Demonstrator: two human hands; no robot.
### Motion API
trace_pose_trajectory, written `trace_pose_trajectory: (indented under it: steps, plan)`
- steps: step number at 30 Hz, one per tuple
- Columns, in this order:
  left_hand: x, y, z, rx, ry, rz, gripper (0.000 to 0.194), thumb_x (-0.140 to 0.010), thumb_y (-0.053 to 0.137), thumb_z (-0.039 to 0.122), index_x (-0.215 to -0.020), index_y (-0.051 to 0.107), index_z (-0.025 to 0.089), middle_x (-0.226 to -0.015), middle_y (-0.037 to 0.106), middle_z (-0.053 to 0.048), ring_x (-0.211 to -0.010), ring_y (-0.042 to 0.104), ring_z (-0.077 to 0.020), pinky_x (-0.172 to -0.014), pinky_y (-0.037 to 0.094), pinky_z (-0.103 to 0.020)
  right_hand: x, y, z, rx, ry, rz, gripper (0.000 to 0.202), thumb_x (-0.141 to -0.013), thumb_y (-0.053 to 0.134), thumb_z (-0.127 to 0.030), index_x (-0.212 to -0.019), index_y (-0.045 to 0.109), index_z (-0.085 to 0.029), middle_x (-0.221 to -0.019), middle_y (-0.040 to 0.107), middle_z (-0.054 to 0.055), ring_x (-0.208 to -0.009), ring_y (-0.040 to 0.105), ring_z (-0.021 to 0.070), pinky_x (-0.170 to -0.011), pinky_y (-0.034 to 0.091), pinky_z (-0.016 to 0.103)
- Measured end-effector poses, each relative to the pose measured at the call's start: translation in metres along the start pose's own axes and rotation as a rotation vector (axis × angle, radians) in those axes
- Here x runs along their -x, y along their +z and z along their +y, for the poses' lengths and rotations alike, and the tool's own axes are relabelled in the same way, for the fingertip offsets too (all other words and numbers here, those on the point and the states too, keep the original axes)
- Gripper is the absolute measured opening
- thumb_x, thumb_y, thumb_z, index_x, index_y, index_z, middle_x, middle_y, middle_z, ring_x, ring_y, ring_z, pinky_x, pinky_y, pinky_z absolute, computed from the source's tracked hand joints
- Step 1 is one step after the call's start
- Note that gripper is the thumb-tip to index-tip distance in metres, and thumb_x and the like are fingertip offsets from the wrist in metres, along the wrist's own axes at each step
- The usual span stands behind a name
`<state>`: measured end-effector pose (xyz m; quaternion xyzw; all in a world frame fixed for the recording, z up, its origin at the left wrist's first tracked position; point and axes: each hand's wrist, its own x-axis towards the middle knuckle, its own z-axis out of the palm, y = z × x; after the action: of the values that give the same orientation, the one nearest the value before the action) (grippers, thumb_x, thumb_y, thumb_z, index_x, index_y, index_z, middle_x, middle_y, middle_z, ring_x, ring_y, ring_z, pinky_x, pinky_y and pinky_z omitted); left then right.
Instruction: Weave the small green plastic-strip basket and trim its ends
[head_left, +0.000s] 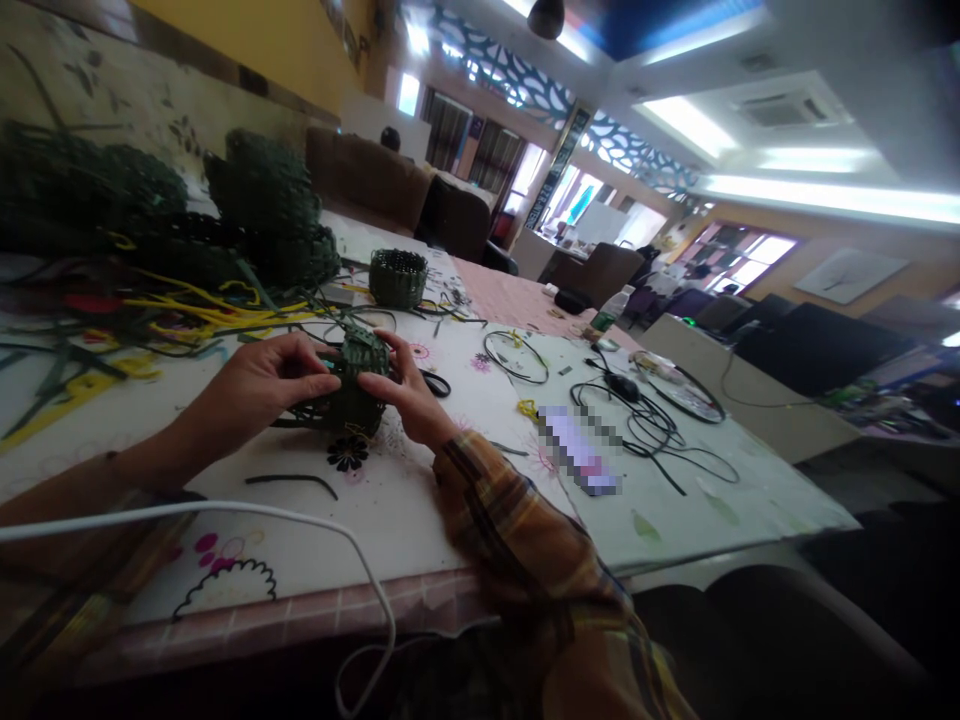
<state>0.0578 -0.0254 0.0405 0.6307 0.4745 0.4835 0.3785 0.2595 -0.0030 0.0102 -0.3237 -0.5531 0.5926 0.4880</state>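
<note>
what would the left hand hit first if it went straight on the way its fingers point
The left hand would most likely meet the green woven piece first, right by its fingertips; whether they already touch it is hard to tell.

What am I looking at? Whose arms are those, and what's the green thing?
There's no machine here: these are a person's own two bare hands. There is just one picture, taken by a camera worn on that person's head and looking forward and down, so the arms reach in from below. The right hand holds a green woven piece with its thumb and fingers. The left hand is close against the other side, but exactly what it pinches is hard to tell. On the flowery table you can see a small woven basket, yellow strips and, farther back, a bottle.
</note>
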Motion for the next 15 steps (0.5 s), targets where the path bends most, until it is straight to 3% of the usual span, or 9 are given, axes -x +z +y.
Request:
trace_pose_trajectory:
  steps: [7, 11, 15]
  plan:
    - [0.0011, 0.0016, 0.0035, 0.089, -0.041, -0.022, 0.040, -0.055, 0.085, 0.040, -0.084, 0.063, 0.022, -0.078, 0.066, 0.003, -0.071, 0.064, -0.0156, -0.064, 0.053, -0.026, -0.0004, -0.0009, 0.0005, 0.004, -0.001, -0.008, 0.089, -0.062, 0.093, -0.052, -0.139, 0.052, -0.035, -0.123, 0.068, 0.001, -0.113, 0.068, 0.0254, -0.110, 0.057, 0.049]
    - [0.0026, 0.0025, 0.0037, 0.139, -0.023, -0.012, 0.038, -0.056, 0.086, 0.038, -0.082, 0.062, 0.022, -0.076, 0.066, 0.004, -0.069, 0.063, -0.0143, -0.063, 0.054, -0.025, -0.0001, -0.0013, 0.0005, 0.011, 0.002, -0.014, 0.090, -0.062, 0.093, -0.054, -0.139, 0.052, -0.035, -0.121, 0.068, 0.000, -0.111, 0.068, 0.0251, -0.106, 0.059, 0.047]
    - [0.0037, 0.0015, 0.0012, 0.245, -0.140, -0.053, 0.049, -0.053, 0.090, 0.036, -0.090, 0.060, 0.024, -0.077, 0.069, 0.005, -0.063, 0.064, -0.0148, -0.056, 0.056, -0.026, 0.0014, -0.0014, -0.0018, 0.000, 0.007, -0.041, 0.084, -0.062, 0.094, -0.051, -0.135, 0.055, -0.034, -0.123, 0.067, 0.000, -0.114, 0.067, 0.0254, -0.106, 0.059, 0.046]
